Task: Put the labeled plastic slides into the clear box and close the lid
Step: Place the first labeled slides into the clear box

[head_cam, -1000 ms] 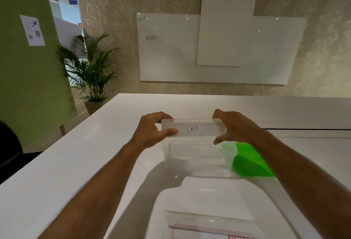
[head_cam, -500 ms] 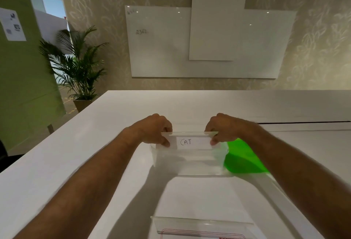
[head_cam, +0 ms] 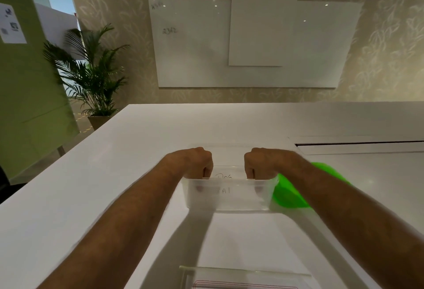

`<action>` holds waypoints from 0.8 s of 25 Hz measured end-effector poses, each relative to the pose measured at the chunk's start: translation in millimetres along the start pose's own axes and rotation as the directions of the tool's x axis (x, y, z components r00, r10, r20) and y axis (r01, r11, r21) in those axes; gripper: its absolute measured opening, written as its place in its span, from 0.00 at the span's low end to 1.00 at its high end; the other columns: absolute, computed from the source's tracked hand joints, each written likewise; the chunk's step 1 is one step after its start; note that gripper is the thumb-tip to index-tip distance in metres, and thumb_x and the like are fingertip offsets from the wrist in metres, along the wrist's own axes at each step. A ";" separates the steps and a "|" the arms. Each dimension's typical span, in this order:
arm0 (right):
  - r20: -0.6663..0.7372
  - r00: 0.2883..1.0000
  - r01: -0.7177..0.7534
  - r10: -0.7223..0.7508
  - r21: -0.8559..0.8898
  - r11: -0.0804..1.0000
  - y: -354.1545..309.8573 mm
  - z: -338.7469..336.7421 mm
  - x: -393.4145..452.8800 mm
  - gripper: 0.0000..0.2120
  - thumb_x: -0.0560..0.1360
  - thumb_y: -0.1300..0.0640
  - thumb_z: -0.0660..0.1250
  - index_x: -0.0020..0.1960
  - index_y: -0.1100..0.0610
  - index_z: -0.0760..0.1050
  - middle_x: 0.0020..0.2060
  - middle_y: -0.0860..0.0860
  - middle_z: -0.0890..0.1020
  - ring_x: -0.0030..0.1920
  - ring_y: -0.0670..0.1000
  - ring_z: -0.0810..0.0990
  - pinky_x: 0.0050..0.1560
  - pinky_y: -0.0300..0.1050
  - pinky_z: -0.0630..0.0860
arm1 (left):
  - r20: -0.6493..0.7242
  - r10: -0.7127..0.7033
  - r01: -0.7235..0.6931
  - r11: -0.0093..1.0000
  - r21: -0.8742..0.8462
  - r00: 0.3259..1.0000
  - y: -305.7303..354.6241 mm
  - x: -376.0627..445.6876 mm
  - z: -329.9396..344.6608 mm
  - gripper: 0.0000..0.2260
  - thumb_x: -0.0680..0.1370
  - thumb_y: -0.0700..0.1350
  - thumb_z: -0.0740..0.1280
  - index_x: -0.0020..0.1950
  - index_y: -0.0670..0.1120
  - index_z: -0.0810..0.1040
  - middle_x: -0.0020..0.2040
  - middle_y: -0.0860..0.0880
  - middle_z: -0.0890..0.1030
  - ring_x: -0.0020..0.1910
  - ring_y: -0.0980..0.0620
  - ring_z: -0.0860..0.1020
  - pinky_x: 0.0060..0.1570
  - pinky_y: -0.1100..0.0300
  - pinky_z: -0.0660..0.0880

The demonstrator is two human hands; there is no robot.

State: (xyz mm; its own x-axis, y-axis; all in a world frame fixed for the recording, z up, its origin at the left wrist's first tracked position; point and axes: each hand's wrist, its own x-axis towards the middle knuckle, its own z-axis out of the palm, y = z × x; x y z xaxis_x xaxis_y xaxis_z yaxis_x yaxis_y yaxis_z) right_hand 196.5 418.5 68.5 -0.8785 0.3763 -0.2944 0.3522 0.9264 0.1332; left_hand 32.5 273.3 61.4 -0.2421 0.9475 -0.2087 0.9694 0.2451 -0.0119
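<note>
A clear plastic box [head_cam: 229, 203] stands on the white table, open at the top. My left hand [head_cam: 197, 162] and my right hand [head_cam: 261, 162] reach down into it, each pinching one end of the slide labeled CAT [head_cam: 226, 190], which is mostly inside the box and seen through its front wall. Behind it a second slide with handwriting [head_cam: 223, 175] stands in the box. A bright green lid [head_cam: 291, 192] lies beside the box on the right, partly hidden by my right forearm.
A clear plastic piece with a red-printed label [head_cam: 241, 277] lies at the near edge. The white table [head_cam: 114, 174] has a dark seam [head_cam: 358, 143] at right. A potted palm [head_cam: 91, 77] stands off the left corner; whiteboards hang on the far wall.
Both hands have lowered the CAT slide from above the box down into it. My fingers have gone inside the box with it.
</note>
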 end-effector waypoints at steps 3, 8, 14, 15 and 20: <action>0.006 1.000 -0.006 0.006 0.009 1.000 -4.0 2.2 0.9 0.11 0.66 0.56 0.77 0.47 0.53 0.83 0.36 0.48 0.77 0.39 0.55 0.79 0.37 0.40 0.73 | 0.046 -0.032 0.032 0.999 0.015 0.998 0.3 6.2 5.1 0.10 0.64 0.46 0.80 0.42 0.51 0.85 0.42 0.53 0.83 0.35 0.55 0.78 0.32 0.62 0.76; 0.023 1.000 -0.013 0.013 -0.011 1.000 -5.9 2.1 2.5 0.13 0.65 0.56 0.78 0.49 0.52 0.83 0.41 0.50 0.78 0.36 0.52 0.76 0.35 0.38 0.71 | 0.054 -0.034 0.032 0.998 0.049 0.998 1.2 9.5 6.6 0.07 0.68 0.44 0.76 0.45 0.51 0.85 0.42 0.53 0.81 0.35 0.56 0.76 0.36 0.62 0.75; -0.069 0.998 0.023 -0.010 0.192 0.981 -1.7 1.7 2.4 0.15 0.72 0.61 0.69 0.58 0.53 0.81 0.55 0.52 0.83 0.52 0.52 0.80 0.55 0.43 0.77 | 0.004 0.003 -0.003 0.999 -0.053 1.000 5.5 -0.1 -1.0 0.11 0.72 0.38 0.71 0.52 0.48 0.84 0.54 0.48 0.83 0.47 0.47 0.81 0.48 0.57 0.79; -0.115 0.993 0.031 -0.006 0.218 0.975 -1.0 -0.3 0.4 0.16 0.71 0.56 0.73 0.58 0.53 0.80 0.55 0.51 0.83 0.52 0.50 0.79 0.55 0.42 0.76 | -0.029 0.000 -0.002 0.997 -0.071 1.000 6.0 -2.8 -2.6 0.11 0.73 0.37 0.69 0.53 0.48 0.84 0.55 0.48 0.83 0.48 0.47 0.81 0.53 0.55 0.80; -0.469 0.874 -0.018 0.128 0.231 0.973 2.8 5.8 -9.9 0.26 0.74 0.37 0.64 0.67 0.49 0.73 0.64 0.48 0.78 0.64 0.51 0.74 0.64 0.49 0.71 | -0.350 -0.075 0.055 0.996 -0.067 0.934 5.2 -20.9 -2.6 0.17 0.75 0.55 0.71 0.63 0.54 0.77 0.60 0.53 0.81 0.58 0.51 0.78 0.57 0.53 0.76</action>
State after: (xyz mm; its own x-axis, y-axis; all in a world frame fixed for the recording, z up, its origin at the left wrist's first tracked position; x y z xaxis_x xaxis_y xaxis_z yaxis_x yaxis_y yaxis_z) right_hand 208.0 417.5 66.4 -0.8740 0.4412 0.2038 0.4334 0.8973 -0.0838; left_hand 42.4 255.4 68.3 -0.3131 0.9381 0.1483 0.9497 0.3104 0.0417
